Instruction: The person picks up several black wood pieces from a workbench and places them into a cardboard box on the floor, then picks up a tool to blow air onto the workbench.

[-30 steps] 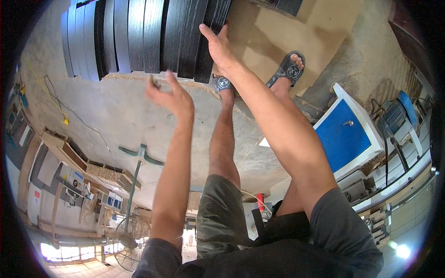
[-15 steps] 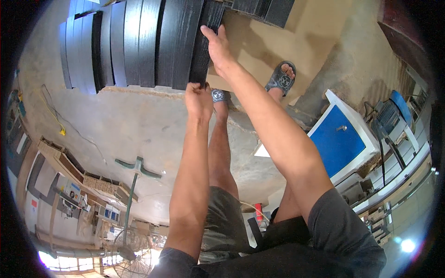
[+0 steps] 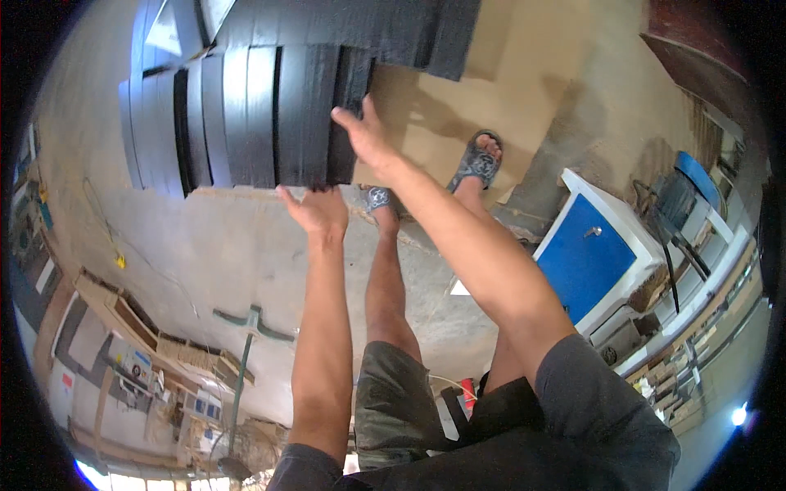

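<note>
Glossy black boards (image 3: 304,123) with wood grain lie side by side in an overlapping stack at the top. My left hand (image 3: 318,213) is at their near edge, thumb stretched out to the left and fingertips against the edge, partly hidden there. Against the right end of the row, by the outermost narrow board (image 3: 350,114), rests my right hand (image 3: 372,143), its thumb and forefinger spread apart. Neither hand is wrapped round a board. Behind this row lie more dark boards (image 3: 344,29), reaching further right.
Tan sheet (image 3: 512,98) lies on the floor under my sandalled foot (image 3: 479,159). To the right stands a white cabinet with a blue door (image 3: 585,258). A green-stemmed stand (image 3: 246,360) is at lower left, near a cable with a yellow end (image 3: 120,261).
The boards sit lower in view and show more of the rear stack. My left hand has gone from a closed grip at the corner to spread, further left along the edge.
</note>
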`<state>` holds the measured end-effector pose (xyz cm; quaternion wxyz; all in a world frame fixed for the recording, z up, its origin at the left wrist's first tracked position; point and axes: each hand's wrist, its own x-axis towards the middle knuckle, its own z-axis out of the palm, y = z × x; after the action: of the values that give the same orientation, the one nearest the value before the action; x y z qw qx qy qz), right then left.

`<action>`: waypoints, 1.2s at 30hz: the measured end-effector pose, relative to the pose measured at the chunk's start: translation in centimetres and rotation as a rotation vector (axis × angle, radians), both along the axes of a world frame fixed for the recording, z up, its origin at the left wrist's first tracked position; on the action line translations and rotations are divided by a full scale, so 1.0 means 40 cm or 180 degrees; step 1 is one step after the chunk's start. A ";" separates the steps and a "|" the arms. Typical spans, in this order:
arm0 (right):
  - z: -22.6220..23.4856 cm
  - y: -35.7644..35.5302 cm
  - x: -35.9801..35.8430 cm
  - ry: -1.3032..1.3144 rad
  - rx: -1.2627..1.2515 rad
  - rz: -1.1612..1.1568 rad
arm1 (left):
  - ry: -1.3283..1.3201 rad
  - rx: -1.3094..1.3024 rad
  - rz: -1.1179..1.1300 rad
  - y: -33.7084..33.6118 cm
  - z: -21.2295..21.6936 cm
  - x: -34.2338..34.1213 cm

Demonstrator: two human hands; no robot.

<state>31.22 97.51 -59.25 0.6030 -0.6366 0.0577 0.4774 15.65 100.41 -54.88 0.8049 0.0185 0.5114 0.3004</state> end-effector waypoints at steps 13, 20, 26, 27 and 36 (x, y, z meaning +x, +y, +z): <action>0.306 -0.462 0.196 -0.0332 -0.1291 0.0246 | 0.1924 0.0078 -0.3890 -0.253 0.098 -0.471; 0.640 -0.944 0.068 -0.1759 -0.1874 -0.1041 | 0.1617 0.0617 -0.4798 -0.174 0.418 -0.281; 0.930 -1.259 -0.401 -0.0685 -0.1591 -0.2553 | 0.1479 0.1871 -0.5292 0.003 0.593 -0.005; 0.973 -1.294 -0.496 -0.0784 -0.1888 -0.2636 | 0.1355 0.1974 -0.5192 0.039 0.603 0.024; 1.200 -1.482 -1.226 -0.0547 -0.3834 -0.4648 | 0.0209 0.2682 -0.6854 0.073 0.838 0.085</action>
<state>-17.81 38.24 -11.26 0.3250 -0.6801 0.6332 -0.1759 19.04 103.31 -21.38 0.5605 0.7194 0.1109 -0.3950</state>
